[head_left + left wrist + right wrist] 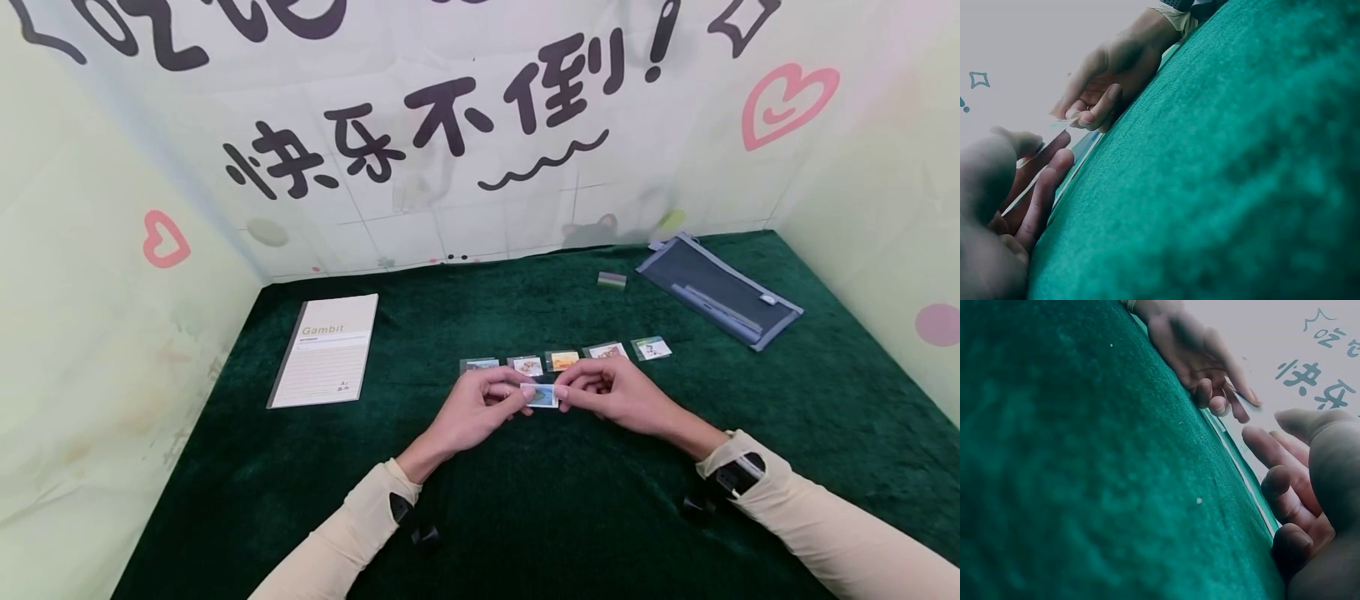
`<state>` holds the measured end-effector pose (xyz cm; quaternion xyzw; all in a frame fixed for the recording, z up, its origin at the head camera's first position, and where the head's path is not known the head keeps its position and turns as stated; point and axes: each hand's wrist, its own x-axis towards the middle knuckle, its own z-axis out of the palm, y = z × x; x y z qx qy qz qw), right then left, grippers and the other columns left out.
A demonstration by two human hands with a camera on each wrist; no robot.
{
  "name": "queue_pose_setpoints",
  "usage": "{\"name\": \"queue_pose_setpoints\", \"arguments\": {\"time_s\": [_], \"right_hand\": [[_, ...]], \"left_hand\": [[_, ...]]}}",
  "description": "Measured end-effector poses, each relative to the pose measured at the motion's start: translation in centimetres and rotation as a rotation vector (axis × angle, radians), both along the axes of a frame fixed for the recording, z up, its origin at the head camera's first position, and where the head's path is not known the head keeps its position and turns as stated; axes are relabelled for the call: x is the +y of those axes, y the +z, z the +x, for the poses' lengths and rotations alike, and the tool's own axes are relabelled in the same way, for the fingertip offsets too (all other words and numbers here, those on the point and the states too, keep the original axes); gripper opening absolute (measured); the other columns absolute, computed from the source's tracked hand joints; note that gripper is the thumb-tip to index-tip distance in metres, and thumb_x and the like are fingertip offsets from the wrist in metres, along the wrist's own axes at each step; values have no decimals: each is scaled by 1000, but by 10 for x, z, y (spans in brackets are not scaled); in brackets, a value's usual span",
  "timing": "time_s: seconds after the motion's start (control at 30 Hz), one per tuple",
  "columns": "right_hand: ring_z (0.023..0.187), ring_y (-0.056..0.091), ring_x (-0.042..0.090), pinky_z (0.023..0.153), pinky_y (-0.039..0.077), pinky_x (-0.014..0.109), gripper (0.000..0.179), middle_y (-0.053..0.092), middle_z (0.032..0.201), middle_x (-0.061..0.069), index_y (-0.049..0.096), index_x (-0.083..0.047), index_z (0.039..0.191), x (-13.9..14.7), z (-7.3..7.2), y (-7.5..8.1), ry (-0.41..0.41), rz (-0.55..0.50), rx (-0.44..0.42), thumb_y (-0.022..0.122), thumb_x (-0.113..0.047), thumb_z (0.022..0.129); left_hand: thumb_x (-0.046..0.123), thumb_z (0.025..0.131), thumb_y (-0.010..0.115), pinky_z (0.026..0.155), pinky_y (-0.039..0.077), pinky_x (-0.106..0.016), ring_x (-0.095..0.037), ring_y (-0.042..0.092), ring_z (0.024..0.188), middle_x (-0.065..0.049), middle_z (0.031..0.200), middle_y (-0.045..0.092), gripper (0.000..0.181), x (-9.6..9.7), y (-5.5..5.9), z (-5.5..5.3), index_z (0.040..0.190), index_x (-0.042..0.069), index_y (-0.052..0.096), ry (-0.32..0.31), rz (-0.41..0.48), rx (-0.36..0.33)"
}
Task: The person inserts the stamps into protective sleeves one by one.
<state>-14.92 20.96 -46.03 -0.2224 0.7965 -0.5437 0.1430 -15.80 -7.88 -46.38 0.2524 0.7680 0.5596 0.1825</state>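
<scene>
Between my two hands is a small white-bordered picture card (543,397), stamp-like, with a blue scene on it. My left hand (482,407) pinches its left side, the thumb lying over the front. At the opposite edge my right hand (624,395) holds it between thumb and fingers. Seen from the left wrist, the card (1065,125) is almost edge-on between the fingertips. Just beyond the hands lies a row of several similar small cards in dark-backed clear sleeves, among them an orange one (562,361) and one at the right end (652,348).
A notebook (330,354) marked Gambit lies on the left of the dark green cloth (555,517). Back right is a blue-grey mesh zip pouch (720,287) with a slim tool inside. A small dark piece (612,280) lies beside it. Printed fabric walls enclose the table.
</scene>
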Motion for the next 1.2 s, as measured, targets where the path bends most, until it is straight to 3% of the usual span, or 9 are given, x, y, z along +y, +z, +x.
{"name": "queue_pose_setpoints", "arguments": {"time_s": [0.3,0.43,0.53,0.7,0.87,1.2], "right_hand": [[64,59,15,58,49,27,7,76,92,-6,79,-31,109,-2,7,1,-50,101,150,76,-30,104],[65,59,14,59,49,26,5,77,93,-7,79,-30,108,-5,7,5,-61,111,168,76,-30,104],[65,59,15,59,49,26,5,76,94,-6,79,-30,108,-11,3,11,-65,112,188,76,-31,104],[66,60,17,60,49,27,5,76,95,-7,79,-32,107,-30,-11,25,-83,130,214,77,-34,103],[68,62,18,61,50,29,5,77,97,-7,79,-31,106,-60,-30,34,-70,166,217,77,-35,102],[69,65,20,63,52,32,6,78,93,-7,79,-26,106,-123,-60,34,-37,203,160,79,-30,101]], "left_hand": [[38,108,69,93,60,-27,-8,80,106,9,112,84,20,3,-2,4,124,29,77,-25,-35,36],[40,107,70,92,62,-27,-6,79,105,10,116,82,19,3,0,5,121,31,78,12,-44,58],[41,106,72,90,64,-28,-6,78,104,11,118,80,20,-2,6,1,121,29,79,72,-48,111],[37,102,78,91,65,-29,-10,79,104,9,115,81,18,-24,19,-10,116,27,80,196,-23,143],[36,102,78,92,65,-30,-12,79,102,8,112,82,15,-54,28,-16,114,29,79,256,-65,132],[30,102,79,89,65,-26,-11,79,100,4,117,81,24,-102,31,-23,124,21,78,393,-192,216]]}}
